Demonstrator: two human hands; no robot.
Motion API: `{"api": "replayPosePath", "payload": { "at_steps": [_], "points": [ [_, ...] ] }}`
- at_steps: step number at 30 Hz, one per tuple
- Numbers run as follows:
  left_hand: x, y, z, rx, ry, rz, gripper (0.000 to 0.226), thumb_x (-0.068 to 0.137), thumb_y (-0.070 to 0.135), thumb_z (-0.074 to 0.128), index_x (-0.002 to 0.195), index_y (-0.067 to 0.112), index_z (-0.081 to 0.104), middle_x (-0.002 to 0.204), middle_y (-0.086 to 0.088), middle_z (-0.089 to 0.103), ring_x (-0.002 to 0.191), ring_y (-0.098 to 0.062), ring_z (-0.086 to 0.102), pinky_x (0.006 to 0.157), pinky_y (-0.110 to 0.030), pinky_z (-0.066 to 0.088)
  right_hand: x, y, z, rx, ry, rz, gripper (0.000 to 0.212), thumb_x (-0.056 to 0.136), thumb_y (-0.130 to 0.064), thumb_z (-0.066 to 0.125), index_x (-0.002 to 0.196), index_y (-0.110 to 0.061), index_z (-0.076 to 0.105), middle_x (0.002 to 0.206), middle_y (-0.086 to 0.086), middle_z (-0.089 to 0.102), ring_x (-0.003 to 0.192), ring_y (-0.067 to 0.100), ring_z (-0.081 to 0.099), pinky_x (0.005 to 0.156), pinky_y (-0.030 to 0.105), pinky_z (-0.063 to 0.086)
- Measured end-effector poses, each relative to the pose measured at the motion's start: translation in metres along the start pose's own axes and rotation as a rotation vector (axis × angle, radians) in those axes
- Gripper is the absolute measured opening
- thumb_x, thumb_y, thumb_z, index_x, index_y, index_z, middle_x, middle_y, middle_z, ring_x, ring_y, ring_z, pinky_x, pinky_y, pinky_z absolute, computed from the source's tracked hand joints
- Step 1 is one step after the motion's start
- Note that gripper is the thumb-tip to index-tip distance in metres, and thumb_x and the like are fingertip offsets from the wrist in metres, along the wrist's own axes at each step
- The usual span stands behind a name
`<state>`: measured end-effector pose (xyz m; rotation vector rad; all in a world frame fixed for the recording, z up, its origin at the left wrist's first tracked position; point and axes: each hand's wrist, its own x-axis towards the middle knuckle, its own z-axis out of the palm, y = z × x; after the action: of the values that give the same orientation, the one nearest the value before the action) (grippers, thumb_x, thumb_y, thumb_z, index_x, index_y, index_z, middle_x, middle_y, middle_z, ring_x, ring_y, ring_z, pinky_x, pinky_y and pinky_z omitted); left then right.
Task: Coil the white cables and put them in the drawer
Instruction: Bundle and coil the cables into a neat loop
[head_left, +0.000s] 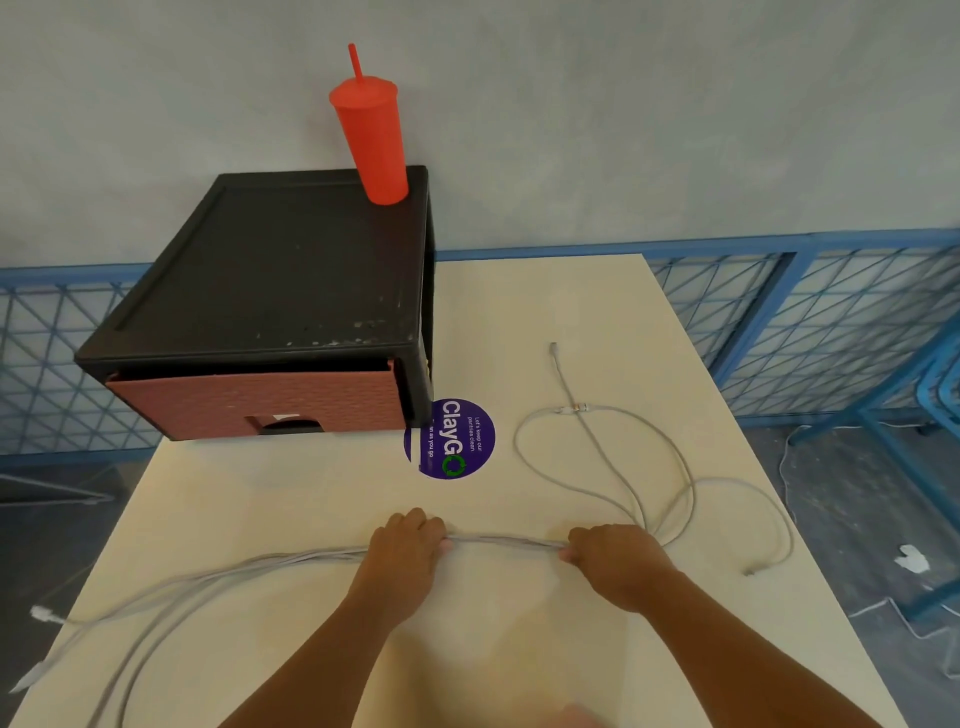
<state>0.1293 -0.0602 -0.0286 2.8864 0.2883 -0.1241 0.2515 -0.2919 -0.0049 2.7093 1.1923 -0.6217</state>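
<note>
Cables, pinched by left hand and right hand, might knot, I think, if loose loops snag

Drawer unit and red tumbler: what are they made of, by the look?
Drawer unit: black shell, matte, scuffed pale near the front edge, likely moulded plastic. Drawer front: reddish, woven-look texture, probably plastic too. Red tumbler: opaque matte plastic, seemingly, with matching straw.

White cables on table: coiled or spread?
Spread: the thin white cables trail loose across the cream table, left hand and right hand gripping one bunch.
</note>
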Motion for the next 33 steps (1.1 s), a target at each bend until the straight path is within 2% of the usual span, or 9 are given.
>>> {"api": "replayPosePath", "payload": {
  "at_steps": [2,6,10,15,18,22,26,30,33],
  "points": [
    [0.002,0.005,-0.001,-0.074,-0.023,-0.038,0.035,0.098,0.03,0.029,0.13,0.022,0.043,0.124,0.001,0.049,0.107,-0.019,0.045,0.084,-0.027,0.033,0.002,0.001,-0.002,-0.009,-0.02,-0.005,0.042,0.099,-0.041,0.021,0.112,-0.013,0.05,0.108,0.008,0.063,0.097,0.027,0.061,0.073,0.032,0.041],
    [0.011,0.043,-0.003,-0.046,-0.117,0.131,0.054,0.09,0.044,0.015,0.137,0.025,0.034,0.135,0.003,0.041,0.119,-0.02,0.039,0.096,-0.031,0.031,0.004,0.0,-0.003,0.0,-0.022,-0.009,0.04,0.099,-0.039,0.023,0.111,-0.013,0.051,0.107,0.009,0.063,0.097,0.028,0.06,0.071,0.033,0.039],
    [0.028,0.09,0.003,-0.175,-0.228,0.205,0.042,0.097,0.028,0.038,0.139,0.021,0.035,0.137,-0.002,0.044,0.122,-0.022,0.04,0.1,-0.033,0.031,0.003,-0.003,-0.001,-0.04,-0.028,-0.021,0.03,0.098,-0.023,0.029,0.115,-0.008,0.049,0.108,0.011,0.063,0.097,0.03,0.061,0.07,0.033,0.039],
    [0.044,0.092,0.002,-0.154,-0.323,0.129,0.031,0.099,0.027,0.034,0.112,0.007,0.054,0.116,-0.013,0.058,0.107,-0.029,0.053,0.088,-0.034,0.038,-0.002,-0.003,-0.002,0.072,0.01,-0.042,0.041,0.1,-0.039,0.024,0.111,-0.009,0.05,0.095,0.009,0.059,0.085,0.027,0.056,0.067,0.03,0.036],
    [0.046,0.093,-0.003,-0.166,-0.358,0.126,0.031,0.1,0.025,0.033,0.112,0.006,0.055,0.117,-0.015,0.059,0.107,-0.029,0.054,0.089,-0.033,0.039,0.001,-0.002,-0.003,0.105,0.026,-0.026,0.044,0.099,-0.043,0.024,0.108,-0.009,0.05,0.086,0.004,0.051,0.075,0.022,0.049,0.067,0.03,0.037],
    [0.048,0.09,-0.005,-0.231,-0.336,0.072,0.029,0.1,0.024,0.033,0.116,0.009,0.052,0.115,-0.014,0.062,0.104,-0.03,0.057,0.087,-0.034,0.041,0.006,0.009,-0.009,0.08,0.003,-0.061,0.041,0.099,-0.042,0.027,0.111,-0.009,0.048,0.104,0.011,0.061,0.089,0.03,0.059,0.072,0.036,0.044],
    [0.052,0.084,-0.005,-0.379,-0.265,0.012,0.028,0.099,0.024,0.034,0.105,0.006,0.055,0.102,-0.016,0.063,0.092,-0.032,0.056,0.075,-0.032,0.039,0.009,0.027,-0.013,0.177,0.014,0.016,0.041,0.096,-0.047,0.031,0.105,-0.012,0.05,0.102,0.011,0.065,0.093,0.03,0.061,0.068,0.031,0.038],
    [0.059,0.078,-0.004,-0.587,-0.223,-0.127,0.023,0.099,0.022,0.034,0.085,0.012,0.049,0.079,-0.005,0.054,0.076,-0.02,0.047,0.067,-0.03,0.037,0.007,0.047,-0.018,0.24,0.023,0.073,0.031,0.096,-0.044,0.033,0.096,-0.017,0.047,0.094,0.011,0.064,0.091,0.03,0.061,0.066,0.029,0.036],
    [0.063,0.079,-0.007,-0.67,-0.186,-0.218,0.022,0.099,0.02,0.033,0.081,0.015,0.045,0.072,0.005,0.045,0.071,-0.013,0.043,0.061,-0.022,0.034,0.005,0.057,-0.02,0.268,0.024,0.107,0.024,0.096,-0.043,0.034,0.087,-0.021,0.037,0.087,0.01,0.061,0.088,0.03,0.06,0.065,0.029,0.036]
  ]
}}
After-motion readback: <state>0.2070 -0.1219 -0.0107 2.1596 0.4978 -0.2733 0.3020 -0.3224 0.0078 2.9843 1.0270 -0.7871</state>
